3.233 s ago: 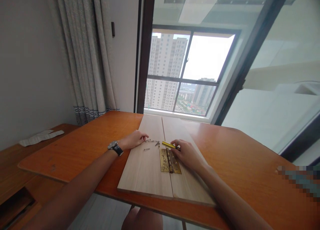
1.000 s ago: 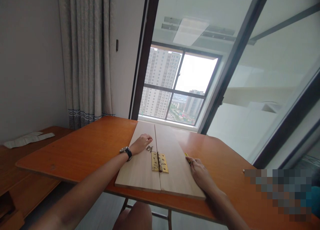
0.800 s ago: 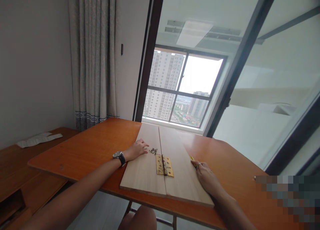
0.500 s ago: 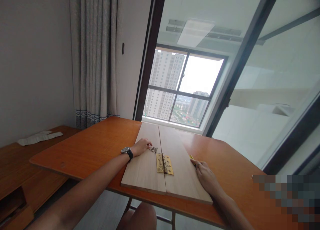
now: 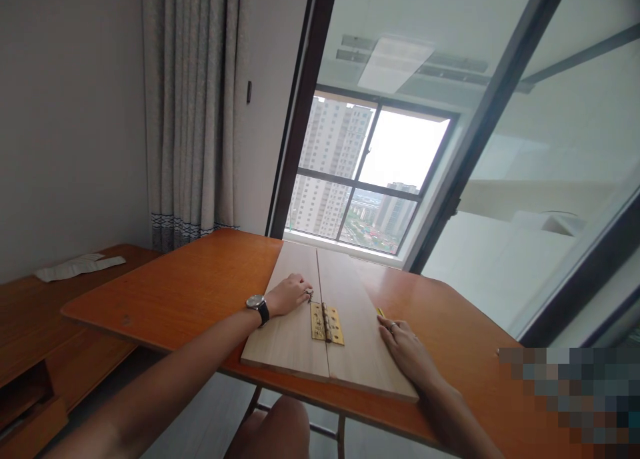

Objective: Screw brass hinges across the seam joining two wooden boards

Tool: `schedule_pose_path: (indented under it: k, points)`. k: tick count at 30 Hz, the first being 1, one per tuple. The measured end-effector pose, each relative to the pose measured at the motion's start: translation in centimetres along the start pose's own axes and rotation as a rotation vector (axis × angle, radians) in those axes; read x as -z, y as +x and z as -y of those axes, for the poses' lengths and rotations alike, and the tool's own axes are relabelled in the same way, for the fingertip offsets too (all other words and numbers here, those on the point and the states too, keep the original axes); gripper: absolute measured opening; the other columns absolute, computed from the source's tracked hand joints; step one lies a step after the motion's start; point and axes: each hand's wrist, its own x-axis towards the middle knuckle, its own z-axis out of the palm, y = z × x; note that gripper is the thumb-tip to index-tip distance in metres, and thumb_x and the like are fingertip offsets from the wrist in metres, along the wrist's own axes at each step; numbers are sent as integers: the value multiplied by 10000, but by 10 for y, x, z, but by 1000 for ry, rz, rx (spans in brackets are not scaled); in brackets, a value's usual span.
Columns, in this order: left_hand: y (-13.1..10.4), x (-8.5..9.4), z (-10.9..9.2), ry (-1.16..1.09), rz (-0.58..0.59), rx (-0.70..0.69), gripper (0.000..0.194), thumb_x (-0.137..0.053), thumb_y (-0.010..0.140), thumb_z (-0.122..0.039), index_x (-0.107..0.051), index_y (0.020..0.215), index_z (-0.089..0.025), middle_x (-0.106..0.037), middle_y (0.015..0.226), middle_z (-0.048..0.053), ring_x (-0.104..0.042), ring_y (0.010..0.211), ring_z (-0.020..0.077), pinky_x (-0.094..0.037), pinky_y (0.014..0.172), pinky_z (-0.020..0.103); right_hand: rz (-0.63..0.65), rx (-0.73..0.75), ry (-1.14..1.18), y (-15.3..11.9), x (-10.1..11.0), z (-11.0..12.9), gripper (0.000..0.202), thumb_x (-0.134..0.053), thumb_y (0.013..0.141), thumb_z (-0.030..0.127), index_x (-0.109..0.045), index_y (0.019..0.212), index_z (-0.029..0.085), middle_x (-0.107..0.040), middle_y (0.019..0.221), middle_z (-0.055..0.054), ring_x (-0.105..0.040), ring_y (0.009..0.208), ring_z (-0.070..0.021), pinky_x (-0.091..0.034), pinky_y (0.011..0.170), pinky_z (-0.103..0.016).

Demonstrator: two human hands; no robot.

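Left hand (image 5: 290,294) has shifted toward the seam (image 5: 329,366) since 0.5 s ago; its fingertips now cover most of the screws (image 5: 310,295), which showed as a loose bunch just past them then. Right hand (image 5: 405,349) is about where it was.

Left: fingers curled down at the screws, touching or nearly so. Can't tell if it has hold of 1. Right: fingers closed round a yellow tool (image 5: 380,312), only the end showing, type unclear; hand rests at the outer edge of the right board (image 5: 373,352).

Hinge (image 5: 318,320) sits between the hands, opened flat across the seam, 1 leaf on the left board (image 5: 283,342), 1 on the right, on the person's side of the left fingertips.

Step in hand looks like picking out a screw. Next move probably calls for a clean pinch on 1 screw, without scattering the rest, and the hinge left undisturbed.
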Motion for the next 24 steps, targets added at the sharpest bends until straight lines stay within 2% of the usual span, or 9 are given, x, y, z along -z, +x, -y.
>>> schedule_pose_path:
  k: [2, 4, 7, 11, 14, 18, 20, 24]
  points:
    - [-8, 8, -7, 58, -8, -40, 205, -506, 970, -172, -689, 1060, -153, -635, 1185, 165, -553, 1160, 293, -423, 999, 423, 7, 3, 5, 1, -1, -1, 589, -264, 1013, 442, -559, 1419, 134, -605, 1293, -177, -637, 1166, -287, -438, 1053, -404]
    - [-15, 16, -16, 107, -6, -126, 234, -466, 977, -115, -672, 1059, -192, -619, 1228, 139, -530, 1183, 271, -388, 1011, 409, 2, -2, 12, 3, -4, -4, 604, -249, 1015, 445, -547, 1430, 123, -597, 1305, -182, -620, 1196, -280, -413, 1089, -395]
    - [-22, 26, -33, 363, -39, -481, 270, -390, 1012, -118, -641, 1082, -187, -641, 1128, 139, -555, 1056, 248, -402, 872, 383, 6, -27, -2, 7, -9, -8, 602, -252, 1010, 443, -531, 1449, 141, -587, 1311, -180, -611, 1208, -290, -408, 1098, -411]
    - [-28, 29, -48, 428, -66, -691, 261, -399, 1022, -132, -650, 1027, -205, -665, 1028, 118, -558, 966, 221, -379, 788, 368, 20, -29, -33, 10, -10, -9, 605, -251, 1005, 439, -516, 1467, 152, -592, 1288, -175, -618, 1197, -290, -425, 1082, -409]
    - [-30, 29, -50, 414, -54, -722, 249, -422, 1022, -148, -661, 1007, -217, -676, 1059, 117, -562, 985, 221, -379, 797, 372, 32, -31, -50, 10, -9, -8, 624, -231, 1004, 435, -500, 1481, 135, -586, 1296, -192, -613, 1203, -299, -421, 1084, -421]
    - [-34, 30, -44, 400, -34, -664, 262, -424, 1014, -139, -673, 1005, -222, -681, 1064, 120, -563, 1004, 221, -402, 819, 375, 0, -40, -112, 12, -13, -12, 619, -239, 996, 427, -492, 1490, 153, -608, 1298, -188, -583, 1251, -319, -371, 1130, -467]
    - [-36, 32, -38, 416, -46, -657, 259, -436, 1010, -135, -679, 989, -220, -682, 1058, 118, -563, 1016, 222, -402, 832, 373, -22, -47, -138, 15, -18, -18, 615, -244, 990, 434, -482, 1496, 179, -586, 1377, -169, -507, 1348, -337, -320, 1165, -513]
    - [-44, 35, -28, 491, -55, -675, 264, -434, 1003, -109, -678, 939, -189, -675, 1068, 125, -562, 1053, 232, -392, 844, 368, 21, 15, -69, 21, -26, -31, 610, -235, 982, 392, -449, 1507, 166, -497, 1536, -102, -335, 1500, -290, -238, 1232, -481]
